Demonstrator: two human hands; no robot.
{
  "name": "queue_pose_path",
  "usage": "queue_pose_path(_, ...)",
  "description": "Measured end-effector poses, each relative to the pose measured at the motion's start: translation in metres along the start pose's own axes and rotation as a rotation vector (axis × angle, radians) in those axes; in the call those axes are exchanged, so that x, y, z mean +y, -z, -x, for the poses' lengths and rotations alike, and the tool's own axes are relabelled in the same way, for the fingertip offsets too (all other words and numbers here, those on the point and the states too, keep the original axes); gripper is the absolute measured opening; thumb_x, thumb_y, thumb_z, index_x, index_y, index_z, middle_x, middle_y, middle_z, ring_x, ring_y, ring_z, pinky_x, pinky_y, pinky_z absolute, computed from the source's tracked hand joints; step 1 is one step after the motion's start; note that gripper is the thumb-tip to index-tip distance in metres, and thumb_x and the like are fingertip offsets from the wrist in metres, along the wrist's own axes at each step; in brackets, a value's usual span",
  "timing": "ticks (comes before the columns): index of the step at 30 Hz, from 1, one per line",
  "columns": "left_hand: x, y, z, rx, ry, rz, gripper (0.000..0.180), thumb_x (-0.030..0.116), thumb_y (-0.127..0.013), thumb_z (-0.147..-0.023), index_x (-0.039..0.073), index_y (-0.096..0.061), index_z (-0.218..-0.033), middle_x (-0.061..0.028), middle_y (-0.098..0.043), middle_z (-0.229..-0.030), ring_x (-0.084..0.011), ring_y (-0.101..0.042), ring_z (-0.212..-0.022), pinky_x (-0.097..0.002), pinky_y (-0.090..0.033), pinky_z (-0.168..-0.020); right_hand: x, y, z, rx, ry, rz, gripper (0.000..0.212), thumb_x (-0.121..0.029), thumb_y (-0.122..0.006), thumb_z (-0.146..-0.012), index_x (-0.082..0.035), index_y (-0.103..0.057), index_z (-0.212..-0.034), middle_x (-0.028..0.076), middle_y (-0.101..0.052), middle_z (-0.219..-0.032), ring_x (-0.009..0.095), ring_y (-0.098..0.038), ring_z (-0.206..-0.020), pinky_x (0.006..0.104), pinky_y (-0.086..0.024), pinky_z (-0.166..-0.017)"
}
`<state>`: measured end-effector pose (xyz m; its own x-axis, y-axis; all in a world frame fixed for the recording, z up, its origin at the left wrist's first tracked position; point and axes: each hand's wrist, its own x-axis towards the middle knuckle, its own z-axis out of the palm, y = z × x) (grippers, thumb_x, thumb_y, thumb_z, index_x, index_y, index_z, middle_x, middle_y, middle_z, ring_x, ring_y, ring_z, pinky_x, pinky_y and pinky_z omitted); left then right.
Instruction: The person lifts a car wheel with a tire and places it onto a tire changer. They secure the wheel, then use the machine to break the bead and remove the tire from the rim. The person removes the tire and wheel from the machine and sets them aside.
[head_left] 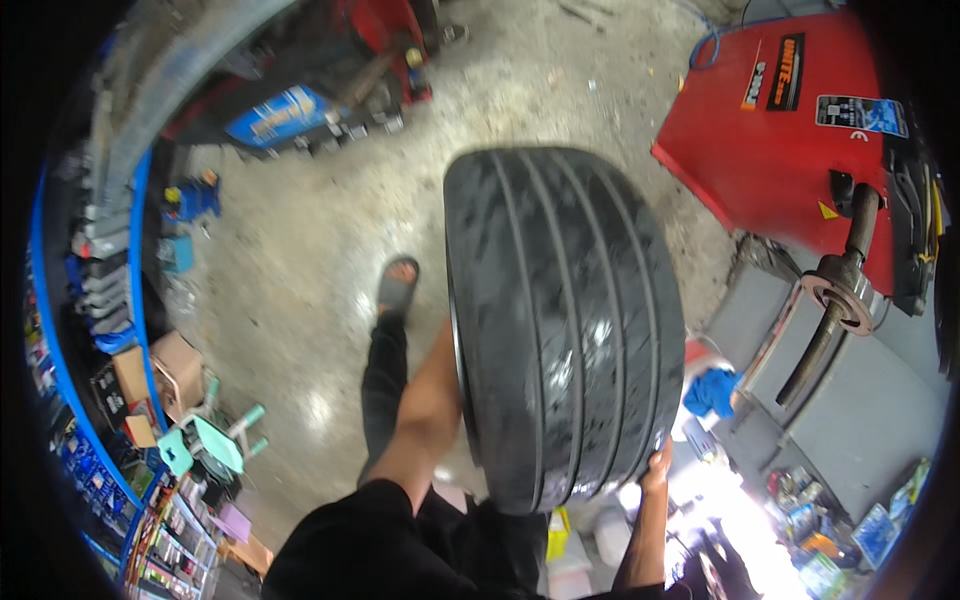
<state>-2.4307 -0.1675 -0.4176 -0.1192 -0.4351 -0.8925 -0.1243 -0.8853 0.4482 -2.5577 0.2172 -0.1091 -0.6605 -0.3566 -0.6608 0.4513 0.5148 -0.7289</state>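
A large black car tire (570,330) fills the middle of the picture, upright, its grooved tread facing me and wet or shiny in patches. My left forearm reaches up along the tire's left side, and the hand is hidden behind that sidewall. At the lower right edge of the tread, my right hand (657,466) grips the tire, with part of the hand out of sight. To the right, a bare metal shaft with a round collar (845,290) sticks out from a red wheel balancer (765,130).
Blue-framed shelves (142,300) with parts and boxes line the left. A mint-green stool (212,442) and cardboard box (177,372) stand beside them. Another red and dark machine (300,105) is at the upper left. A blue cloth (712,392) lies at right, near a grey panel (860,420).
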Motion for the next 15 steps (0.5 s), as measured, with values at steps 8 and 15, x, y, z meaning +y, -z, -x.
queue_pose_path(8,-0.018,0.143,0.210,-0.094,0.086,-0.211,0.121,0.087,-0.061,-0.084,-0.005,-0.042,-0.161,-0.0237,-0.049,-0.160,-0.0404,-0.052,-0.142,-0.0551,-0.040,-0.118,-0.077,-0.056,0.033,-0.283,0.232,0.172,0.130,-0.075,-0.085,-0.067,0.017,-0.049,-0.151,0.028,-0.066,-0.143,0.032,-0.064,-0.133,0.0431,-0.044,-0.117)
queue_pose_path(15,0.001,0.206,0.261,-0.014,0.128,-0.199,0.120,0.087,-0.059,-0.085,-0.004,-0.043,-0.161,-0.0228,-0.050,-0.160,-0.0404,-0.052,-0.142,-0.0556,-0.040,-0.118,-0.139,-0.047,0.061,-0.605,0.294,0.397,0.132,-0.071,-0.094,-0.052,0.014,-0.056,-0.146,0.032,-0.067,-0.139,0.043,-0.070,-0.126,0.0436,-0.051,-0.109)
